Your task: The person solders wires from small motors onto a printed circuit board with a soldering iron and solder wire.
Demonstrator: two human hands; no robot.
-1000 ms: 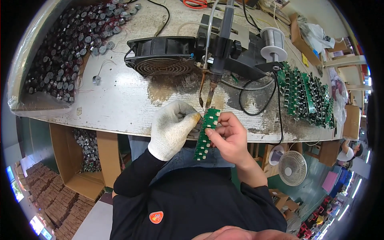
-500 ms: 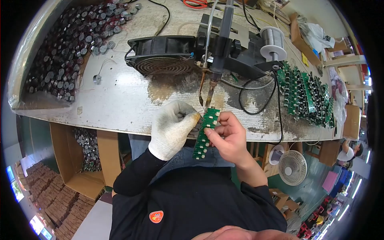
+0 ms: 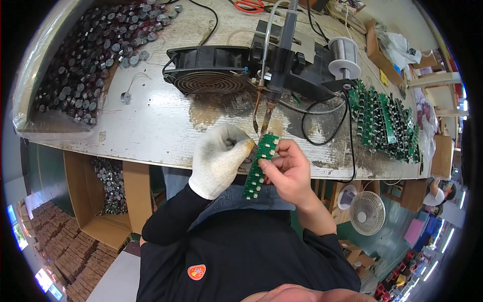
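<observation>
My right hand (image 3: 288, 168), bare, grips a long green circuit board strip (image 3: 255, 176) between thumb and fingers. Small pale connectors run along the strip, which slants with its far end up by the soldering iron tip (image 3: 264, 127). My left hand (image 3: 217, 158), in a white glove stained at the fingertips, is closed in a pinch at the board's left edge near that end. What its fingers hold is mostly hidden. Beside the iron, a thin solder feed tube (image 3: 256, 113) comes down toward the same spot. Whether the tip touches the board, I cannot tell.
Behind the hands stand a black fan (image 3: 206, 70) and a solder spool (image 3: 344, 58). Many small round metal parts with wires (image 3: 80, 75) fill the left side; one lone part (image 3: 126, 97) lies nearer. Stacked green boards (image 3: 387, 123) lie at right. A black cable (image 3: 351, 146) hangs over the table edge.
The scene has shifted slightly in view. Both hands and the board remain at the iron tip, the board's far end a little farther right; both grips look the same.
</observation>
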